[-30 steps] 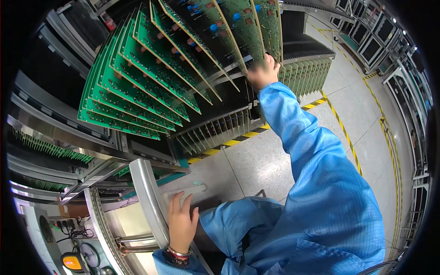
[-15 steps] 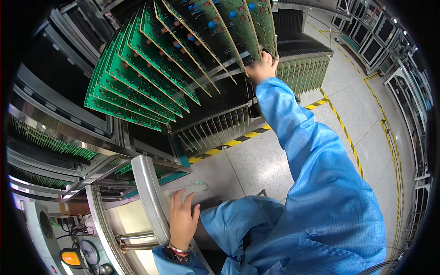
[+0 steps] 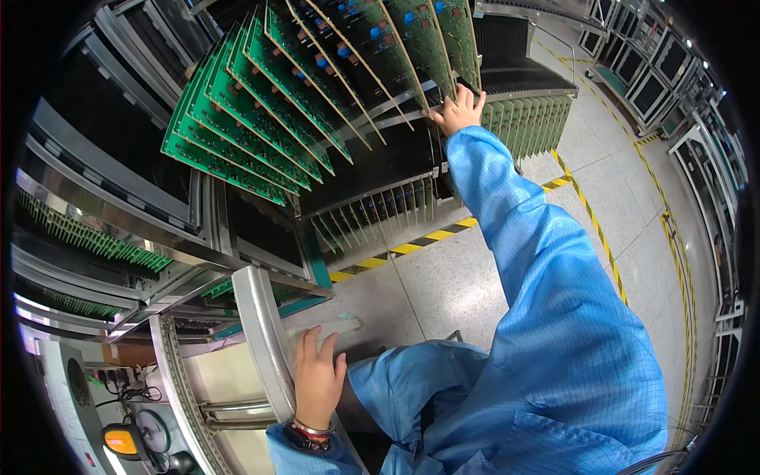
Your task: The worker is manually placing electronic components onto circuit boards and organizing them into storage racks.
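Nearest, at the lower edge, the left hand (image 3: 318, 380) lies flat with its fingers spread loosely open on a pale grey metal rail (image 3: 261, 340) that runs toward the near left; it grips nothing, only resting on the rail, and a band of beads circles its wrist. Just left of it a bench (image 3: 214, 380) with a cream top carries a tangle of cables and an orange tool (image 3: 119, 441) at its near left corner. Right of the hand the blue sleeve (image 3: 546, 285) of the other arm stretches away across a speckled grey floor (image 3: 443, 277) marked with yellow and black striped tape (image 3: 404, 248). Farther off, the right hand (image 3: 457, 111) reaches up to a rack (image 3: 507, 79) of slots, its fingers extended and pressed against the lower edge of a green circuit board (image 3: 443, 32) standing on edge in the rack; whether the fingers close around the board I cannot tell. To the left of that board a fan of more green circuit boards (image 3: 253, 103) stands in rows, tilted and close together. Smaller boards (image 3: 526, 123) fill the slots just right of the hand.
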The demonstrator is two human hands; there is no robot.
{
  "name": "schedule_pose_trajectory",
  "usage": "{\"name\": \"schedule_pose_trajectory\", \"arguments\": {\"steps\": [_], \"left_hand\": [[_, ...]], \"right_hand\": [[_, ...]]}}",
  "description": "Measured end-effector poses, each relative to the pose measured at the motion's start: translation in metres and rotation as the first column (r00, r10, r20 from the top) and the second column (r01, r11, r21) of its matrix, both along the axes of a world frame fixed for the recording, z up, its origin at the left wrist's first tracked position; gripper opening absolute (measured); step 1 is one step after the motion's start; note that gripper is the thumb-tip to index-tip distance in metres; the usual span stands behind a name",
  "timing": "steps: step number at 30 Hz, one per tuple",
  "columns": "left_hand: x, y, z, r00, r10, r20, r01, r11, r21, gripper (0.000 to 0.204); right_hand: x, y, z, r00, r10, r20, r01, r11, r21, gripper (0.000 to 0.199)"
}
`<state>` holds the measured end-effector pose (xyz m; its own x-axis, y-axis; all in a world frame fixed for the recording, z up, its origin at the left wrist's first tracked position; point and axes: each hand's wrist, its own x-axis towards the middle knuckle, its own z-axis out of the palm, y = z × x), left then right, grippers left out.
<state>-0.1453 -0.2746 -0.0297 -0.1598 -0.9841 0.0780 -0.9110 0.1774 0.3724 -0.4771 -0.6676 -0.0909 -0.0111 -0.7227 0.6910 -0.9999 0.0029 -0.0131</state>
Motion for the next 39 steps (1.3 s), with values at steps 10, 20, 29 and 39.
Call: {"name": "schedule_pose_trajectory", "arguments": {"steps": [10, 20, 29, 39], "left_hand": [[0.001, 0.002, 0.001, 0.999, 0.009, 0.051, -0.009, 1.0, 0.004, 0.032], [-0.011, 0.0, 0.0, 0.948, 0.007, 0.319, -0.02, 0.999, 0.036, 0.039], [-0.033, -0.005, -0.003, 0.909, 0.086, 0.408, -0.125, 0.99, 0.071, 0.036], [-0.048, 0.005, -0.007, 0.913, 0.187, 0.362, -0.247, 0.961, 0.125, 0.033]], "right_hand": [[0.003, 0.01, 0.001, 0.999, 0.049, 0.021, -0.047, 0.996, -0.071, 0.068], [-0.06, 0.119, -0.187, 0.711, 0.167, 0.683, -0.397, 0.897, 0.194, 0.045], [-0.207, 0.008, -0.311, 0.665, -0.244, 0.706, 0.049, 0.957, 0.284, 0.043], [-0.194, -0.006, -0.308, 0.721, -0.265, 0.641, 0.007, 0.927, 0.375, 0.03]]}}
